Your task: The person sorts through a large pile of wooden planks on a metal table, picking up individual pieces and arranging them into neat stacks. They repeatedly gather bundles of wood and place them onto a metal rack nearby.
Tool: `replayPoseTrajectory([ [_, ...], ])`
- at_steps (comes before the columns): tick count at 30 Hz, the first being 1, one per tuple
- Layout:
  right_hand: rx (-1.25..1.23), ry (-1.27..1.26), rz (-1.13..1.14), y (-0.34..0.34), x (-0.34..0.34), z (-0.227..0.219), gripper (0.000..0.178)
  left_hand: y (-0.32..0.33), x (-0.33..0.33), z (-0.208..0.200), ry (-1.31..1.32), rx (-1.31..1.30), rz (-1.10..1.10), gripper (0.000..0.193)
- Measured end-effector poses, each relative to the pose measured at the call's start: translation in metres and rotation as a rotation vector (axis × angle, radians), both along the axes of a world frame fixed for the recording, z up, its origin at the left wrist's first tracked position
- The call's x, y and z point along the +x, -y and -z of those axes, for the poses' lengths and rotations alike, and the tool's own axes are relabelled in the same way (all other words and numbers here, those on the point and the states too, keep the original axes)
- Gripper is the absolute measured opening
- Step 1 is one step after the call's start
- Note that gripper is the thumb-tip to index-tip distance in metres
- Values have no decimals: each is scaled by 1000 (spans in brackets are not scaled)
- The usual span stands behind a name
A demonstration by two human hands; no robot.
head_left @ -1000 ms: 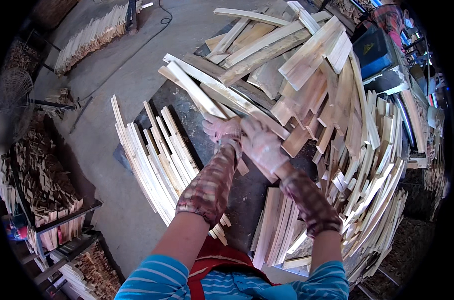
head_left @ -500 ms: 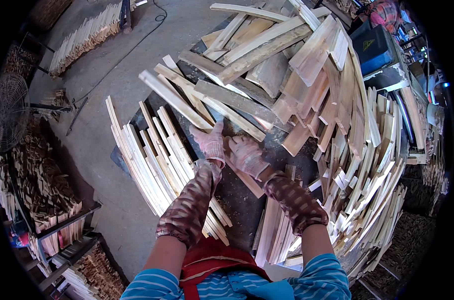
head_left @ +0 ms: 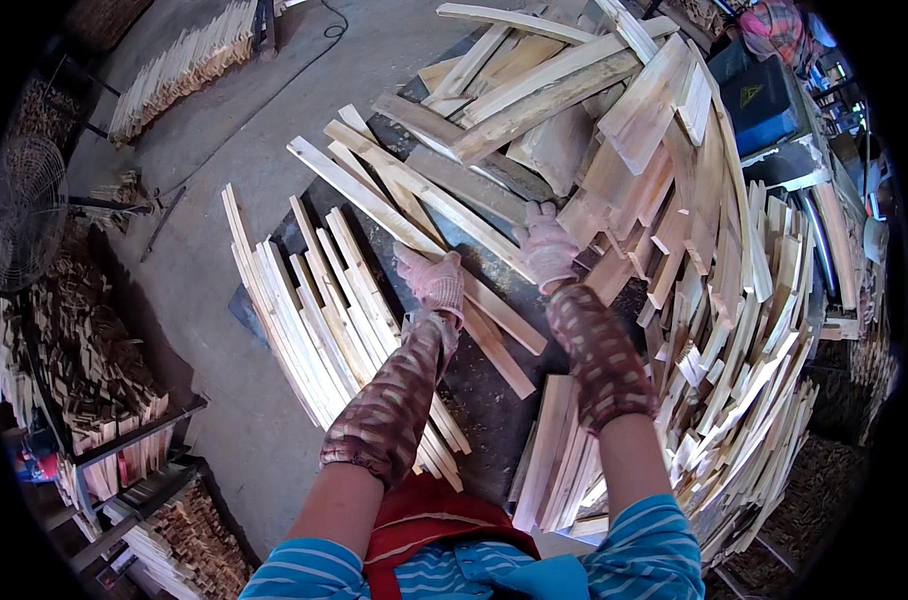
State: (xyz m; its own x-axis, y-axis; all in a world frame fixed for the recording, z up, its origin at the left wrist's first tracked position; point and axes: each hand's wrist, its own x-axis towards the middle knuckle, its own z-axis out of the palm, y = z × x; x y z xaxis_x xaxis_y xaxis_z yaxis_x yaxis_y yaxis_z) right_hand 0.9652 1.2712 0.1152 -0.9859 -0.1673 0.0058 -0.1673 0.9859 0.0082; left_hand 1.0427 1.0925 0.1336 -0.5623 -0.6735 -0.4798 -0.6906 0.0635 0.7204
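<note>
Both of my hands wear pale, pinkish work gloves. My left hand [head_left: 434, 282] is closed round a long, light wooden strip [head_left: 349, 187] that slants across the dark tabletop [head_left: 464, 390]. Parts of that strip pass beneath the glove. To the right, my right hand [head_left: 549, 247] is stretched toward the plank pile, fingers extended and slightly apart. It lies beside the end of another long strip [head_left: 474, 225] and near a grey-brown plank [head_left: 464, 180]. A shorter brown strip [head_left: 499, 358] lies below my left hand.
Pale strips [head_left: 314, 325] lie side by side on the left. Mixed planks [head_left: 534, 105] are heaped at the far side, and many strips [head_left: 744, 390] are stacked on the right. A blue machine [head_left: 764, 105] stands far right; a fan [head_left: 24, 215] stands left.
My right hand has moved right and away from my left hand, toward the planks. My left hand stays on the strip, whose lower part now shows beyond the glove. The view has shifted slightly.
</note>
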Motion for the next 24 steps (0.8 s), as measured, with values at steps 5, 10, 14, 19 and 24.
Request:
replayPoseTrajectory([
  [5, 390, -88, -345, -7, -10, -3, 12, 16, -1, 37, -333, 297, 195, 91],
  [10, 158, 143, -254, 63, 12, -52, 16, 32, 4, 70, -430, 253, 147, 62],
  [14, -690, 189, -228, 58, 29, -4, 30, 3, 19, -1, -421, 826, 11, 44],
  [19, -341, -281, -270, 62, 15, -5, 24, 30, 23, 47, -204, 922, -146, 22],
  [24, 454, 228, 165, -34, -27, 83, 24, 34, 28, 54, -183, 1004, -40, 20],
])
